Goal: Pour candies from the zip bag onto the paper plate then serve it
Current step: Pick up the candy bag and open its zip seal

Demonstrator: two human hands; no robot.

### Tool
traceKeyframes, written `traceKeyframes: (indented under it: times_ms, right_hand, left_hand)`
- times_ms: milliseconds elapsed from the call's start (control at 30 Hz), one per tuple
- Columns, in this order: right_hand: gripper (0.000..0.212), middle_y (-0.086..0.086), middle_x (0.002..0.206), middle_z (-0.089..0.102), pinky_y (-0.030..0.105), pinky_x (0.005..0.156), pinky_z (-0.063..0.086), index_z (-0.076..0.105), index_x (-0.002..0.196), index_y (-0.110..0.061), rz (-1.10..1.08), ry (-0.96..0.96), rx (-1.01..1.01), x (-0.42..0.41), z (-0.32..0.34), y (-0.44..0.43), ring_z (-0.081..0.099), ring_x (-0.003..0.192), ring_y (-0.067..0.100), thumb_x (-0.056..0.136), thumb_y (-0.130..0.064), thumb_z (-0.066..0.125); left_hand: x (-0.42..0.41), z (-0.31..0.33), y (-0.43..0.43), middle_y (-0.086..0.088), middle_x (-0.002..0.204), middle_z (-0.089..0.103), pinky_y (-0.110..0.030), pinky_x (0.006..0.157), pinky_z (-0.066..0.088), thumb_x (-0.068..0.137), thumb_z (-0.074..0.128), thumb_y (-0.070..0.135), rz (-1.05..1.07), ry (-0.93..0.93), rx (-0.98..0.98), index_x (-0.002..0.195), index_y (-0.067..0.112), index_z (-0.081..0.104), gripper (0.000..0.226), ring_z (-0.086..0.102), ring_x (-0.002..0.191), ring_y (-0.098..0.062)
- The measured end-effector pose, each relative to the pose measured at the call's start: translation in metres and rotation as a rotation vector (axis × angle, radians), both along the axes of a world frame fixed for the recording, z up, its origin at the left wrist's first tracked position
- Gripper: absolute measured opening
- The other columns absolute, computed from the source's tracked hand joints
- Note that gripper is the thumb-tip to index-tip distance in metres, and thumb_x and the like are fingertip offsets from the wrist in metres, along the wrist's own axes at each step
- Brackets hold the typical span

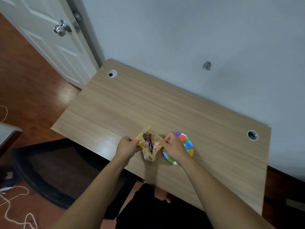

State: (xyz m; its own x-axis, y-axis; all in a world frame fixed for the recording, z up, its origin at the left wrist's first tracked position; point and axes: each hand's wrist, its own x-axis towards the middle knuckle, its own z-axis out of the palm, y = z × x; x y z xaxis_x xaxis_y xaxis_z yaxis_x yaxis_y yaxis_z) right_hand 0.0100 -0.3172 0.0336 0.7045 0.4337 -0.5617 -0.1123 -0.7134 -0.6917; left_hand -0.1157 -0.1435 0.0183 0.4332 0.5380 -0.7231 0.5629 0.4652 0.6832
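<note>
1. Both bare forearms reach in from the bottom edge, nearest the camera, and meet over the near part of the table point(165, 104), a pale wood-grain top set against a grey-blue wall, with a round cable hole near each far corner.
2. To the left of the table stands a white panelled door point(49, 38) with a silver knob, above reddish wooden flooring; a dark mat lies on the floor by the table's near left edge, and pale cord loops across the floor at the lower left.
3. Partly covered by the right hand, the paper plate point(188, 142) lies flat on the table, its rim banded in purple, red, green, blue and yellow. No candies show on the part of it that is visible.
4. At the left, the left hand point(126, 147) is clenched, pinching the left lip of the zip bag.
5. Opposite it, the right hand point(173, 148) is likewise clenched on the right lip, so the bag's mouth is spread between the two.
6. The zip bag point(149, 143) (clear, with a yellow edge) hangs between the hands just left of the plate, its lower end at or close to the tabletop; dark candies point(147, 138) show inside through the opened mouth.
</note>
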Motion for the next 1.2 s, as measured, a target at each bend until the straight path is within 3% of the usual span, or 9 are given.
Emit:
traceKeyframes:
  times_ms: [100, 233, 367, 567, 733, 867, 933, 1067, 1200]
  right_hand:
    - [0.023, 0.018, 0.088, 0.075, 0.056, 0.082, 0.064, 0.050, 0.083, -0.020, 0.041, -0.038, -0.035, 0.005, 0.007, -0.004, 0.078, 0.082, 0.033, 0.096, -0.019, 0.068]
    - [0.010, -0.003, 0.077, 0.057, 0.035, 0.068, 0.046, 0.055, 0.094, -0.010, 0.118, -0.176, -0.134, 0.014, 0.023, -0.008, 0.056, 0.074, 0.025, 0.099, -0.015, 0.063]
    - [0.010, -0.009, 0.076, 0.047, 0.037, 0.068, 0.040, 0.057, 0.100, -0.006, 0.165, -0.262, -0.141, 0.014, 0.035, 0.001, 0.048, 0.071, 0.020, 0.101, -0.015, 0.061]
    - [0.026, -0.002, 0.074, 0.063, 0.032, 0.059, 0.037, 0.051, 0.078, -0.021, 0.170, -0.231, -0.025, 0.011, 0.041, 0.018, 0.052, 0.060, 0.014, 0.097, -0.020, 0.070]
    - [0.027, -0.008, 0.070, 0.066, 0.028, 0.059, 0.042, 0.055, 0.077, -0.025, 0.217, -0.207, 0.040, 0.026, 0.060, 0.019, 0.054, 0.056, 0.003, 0.092, -0.022, 0.077]
    - [0.027, 0.003, 0.080, 0.077, 0.028, 0.064, 0.048, 0.060, 0.081, -0.021, 0.281, -0.089, 0.167, 0.044, 0.080, 0.007, 0.061, 0.063, 0.005, 0.088, -0.030, 0.085]
    - [0.023, 0.018, 0.091, 0.081, 0.022, 0.060, 0.050, 0.062, 0.087, -0.014, 0.260, -0.035, 0.229, 0.053, 0.091, 0.000, 0.065, 0.068, 0.015, 0.093, -0.026, 0.081]
    - [0.022, 0.020, 0.095, 0.083, 0.037, 0.068, 0.047, 0.066, 0.090, -0.017, 0.077, 0.049, 0.291, 0.069, 0.098, -0.014, 0.064, 0.075, 0.023, 0.094, -0.033, 0.080]
    - [0.034, 0.015, 0.101, 0.085, 0.039, 0.082, 0.055, 0.077, 0.097, -0.012, -0.183, 0.110, 0.371, 0.073, 0.100, -0.030, 0.069, 0.087, 0.023, 0.094, -0.046, 0.079]
  left_hand:
    - [-0.006, 0.013, 0.016, -0.020, 0.103, 0.081, -0.047, 0.082, 0.070, 0.098, 0.063, 0.010, -0.165, 0.076, 0.147, 0.093, 0.001, 0.060, 0.011, 0.084, 0.084, -0.031]
    - [-0.015, 0.026, 0.043, -0.003, 0.079, 0.080, -0.044, 0.072, 0.067, 0.090, 0.066, 0.027, -0.466, 0.261, 0.581, 0.081, 0.017, 0.069, 0.013, 0.080, 0.074, -0.024]
    - [-0.015, 0.034, 0.057, -0.004, 0.076, 0.080, -0.044, 0.071, 0.068, 0.087, 0.067, 0.026, -0.586, 0.271, 0.601, 0.075, 0.015, 0.074, 0.017, 0.080, 0.072, -0.028]
    - [-0.022, 0.041, 0.078, -0.006, 0.099, 0.084, -0.039, 0.079, 0.068, 0.096, 0.069, 0.018, -0.742, 0.226, 0.299, 0.090, 0.009, 0.083, 0.018, 0.083, 0.093, -0.020]
    - [-0.034, 0.029, 0.090, 0.004, 0.113, 0.083, -0.037, 0.085, 0.063, 0.103, 0.067, 0.022, -0.850, 0.143, 0.478, 0.103, 0.038, 0.075, 0.018, 0.079, 0.100, -0.014]
    - [-0.025, 0.025, 0.071, 0.012, 0.153, 0.059, -0.034, 0.110, 0.050, 0.091, 0.085, 0.025, -0.891, -0.124, 0.582, 0.159, 0.046, 0.045, 0.081, 0.058, 0.136, -0.009]
    - [-0.009, 0.031, 0.057, 0.014, 0.164, 0.043, -0.025, 0.119, 0.038, 0.085, 0.089, 0.028, -1.006, -0.258, 0.688, 0.169, 0.042, 0.028, 0.104, 0.043, 0.147, -0.002]
    - [0.027, 0.040, 0.024, 0.001, 0.158, 0.057, -0.014, 0.107, 0.047, 0.098, 0.075, 0.028, -1.100, -0.499, 0.824, 0.156, 0.024, 0.057, 0.061, 0.060, 0.134, -0.015]
    - [0.045, 0.043, -0.005, 0.004, 0.148, 0.069, -0.028, 0.102, 0.056, 0.111, 0.046, 0.035, -1.017, -0.557, 0.771, 0.138, 0.026, 0.074, 0.040, 0.067, 0.130, -0.015]
